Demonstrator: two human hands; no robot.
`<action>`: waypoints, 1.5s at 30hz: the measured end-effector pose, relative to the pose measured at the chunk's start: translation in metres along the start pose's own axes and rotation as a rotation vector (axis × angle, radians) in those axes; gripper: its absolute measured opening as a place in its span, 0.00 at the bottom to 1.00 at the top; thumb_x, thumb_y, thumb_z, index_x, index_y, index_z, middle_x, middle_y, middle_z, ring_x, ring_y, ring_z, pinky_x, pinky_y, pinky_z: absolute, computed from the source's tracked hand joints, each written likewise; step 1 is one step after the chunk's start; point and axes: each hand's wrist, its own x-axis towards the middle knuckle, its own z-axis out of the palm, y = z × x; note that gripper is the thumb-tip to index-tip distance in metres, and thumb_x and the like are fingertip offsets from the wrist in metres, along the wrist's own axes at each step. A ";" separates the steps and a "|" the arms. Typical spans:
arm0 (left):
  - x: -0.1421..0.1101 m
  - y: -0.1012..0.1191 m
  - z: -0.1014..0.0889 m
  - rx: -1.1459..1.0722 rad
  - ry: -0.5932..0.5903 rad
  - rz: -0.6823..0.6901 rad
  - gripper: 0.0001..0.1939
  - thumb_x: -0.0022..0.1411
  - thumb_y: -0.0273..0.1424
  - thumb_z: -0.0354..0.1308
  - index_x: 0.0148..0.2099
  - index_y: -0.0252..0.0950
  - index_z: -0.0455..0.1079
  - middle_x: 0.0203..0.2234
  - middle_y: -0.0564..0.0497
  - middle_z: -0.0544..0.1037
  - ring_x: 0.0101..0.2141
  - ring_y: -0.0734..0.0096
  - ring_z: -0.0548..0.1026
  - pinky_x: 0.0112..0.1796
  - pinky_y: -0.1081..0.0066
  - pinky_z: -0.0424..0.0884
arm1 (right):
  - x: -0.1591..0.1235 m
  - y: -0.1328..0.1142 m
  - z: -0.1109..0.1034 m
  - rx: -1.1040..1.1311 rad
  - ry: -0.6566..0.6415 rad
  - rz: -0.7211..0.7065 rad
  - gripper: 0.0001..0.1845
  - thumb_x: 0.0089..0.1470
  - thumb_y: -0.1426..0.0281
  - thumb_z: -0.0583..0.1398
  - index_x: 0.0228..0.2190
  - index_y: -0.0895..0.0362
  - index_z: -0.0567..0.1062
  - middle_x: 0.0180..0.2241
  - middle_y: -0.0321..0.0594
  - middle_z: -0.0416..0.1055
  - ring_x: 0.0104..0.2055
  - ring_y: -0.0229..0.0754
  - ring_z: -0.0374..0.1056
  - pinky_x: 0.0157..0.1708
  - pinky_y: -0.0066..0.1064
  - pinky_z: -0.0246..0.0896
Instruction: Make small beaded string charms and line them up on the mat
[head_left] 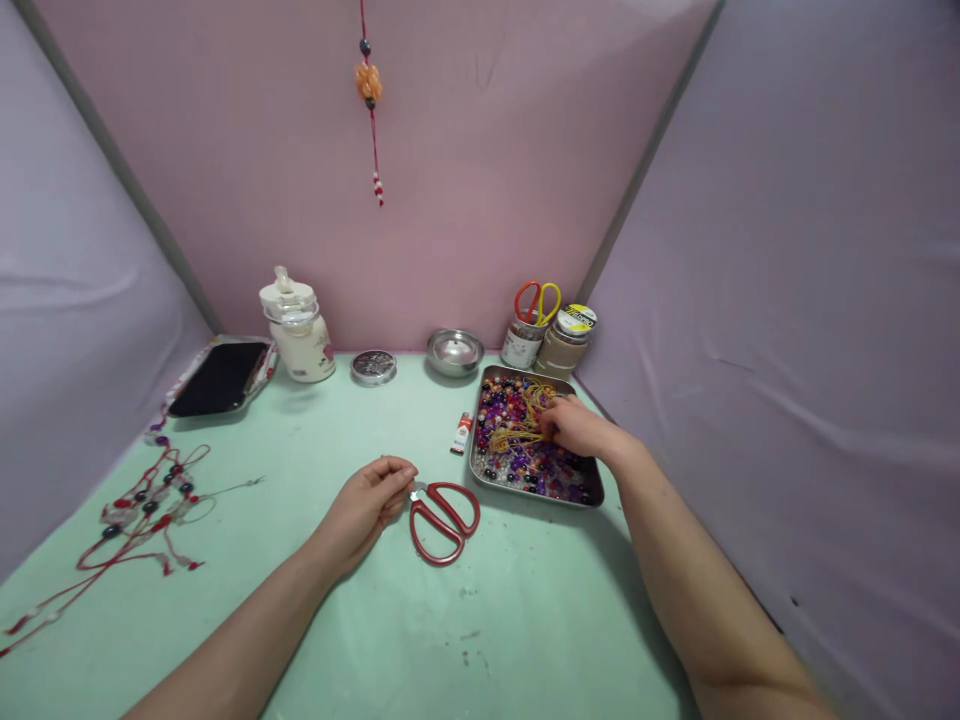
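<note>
My right hand (577,427) reaches into a metal tray (540,500) of small mixed beads (501,405). Its fingers are closed on a tangle of yellow cord (510,437) that lies over the beads. My left hand (371,497) rests low over the green table with thumb and fingertips pinched together. Whatever is in that pinch is too small or hidden to make out. Right beside it lies a pair of red-handled scissors (444,522), handles toward me; the hand covers their blades. A small white and red lighter (461,433) lies by the tray's left side.
Along the back stand a white bottle (304,335), a flat round tin (373,367), a steel bowl (455,355), a jar with scissors (523,343) and a lidded jar (564,345). Red beaded cords (150,507) and a black-topped tray (219,380) are at left. A beaded pendant (368,82) hangs behind.
</note>
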 end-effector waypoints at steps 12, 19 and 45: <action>0.001 -0.001 0.000 0.010 0.010 -0.014 0.14 0.54 0.37 0.64 0.35 0.32 0.68 0.22 0.56 0.65 0.20 0.84 0.52 0.22 0.78 0.49 | -0.002 0.005 -0.020 0.081 0.240 0.100 0.18 0.54 0.77 0.56 0.46 0.59 0.74 0.49 0.48 0.70 0.48 0.46 0.65 0.49 0.32 0.56; 0.001 0.001 0.001 0.016 0.006 -0.004 0.14 0.54 0.37 0.64 0.34 0.32 0.68 0.23 0.56 0.66 0.19 0.85 0.52 0.22 0.78 0.48 | 0.029 -0.034 0.012 0.142 0.048 -0.101 0.23 0.51 0.82 0.52 0.47 0.59 0.74 0.47 0.46 0.73 0.48 0.44 0.67 0.47 0.29 0.57; 0.001 -0.001 0.000 0.017 0.004 -0.018 0.13 0.55 0.37 0.63 0.34 0.33 0.67 0.24 0.55 0.66 0.20 0.84 0.53 0.23 0.79 0.50 | 0.055 -0.013 0.010 0.188 0.139 -0.054 0.24 0.52 0.80 0.55 0.51 0.56 0.71 0.52 0.43 0.70 0.54 0.45 0.65 0.53 0.32 0.56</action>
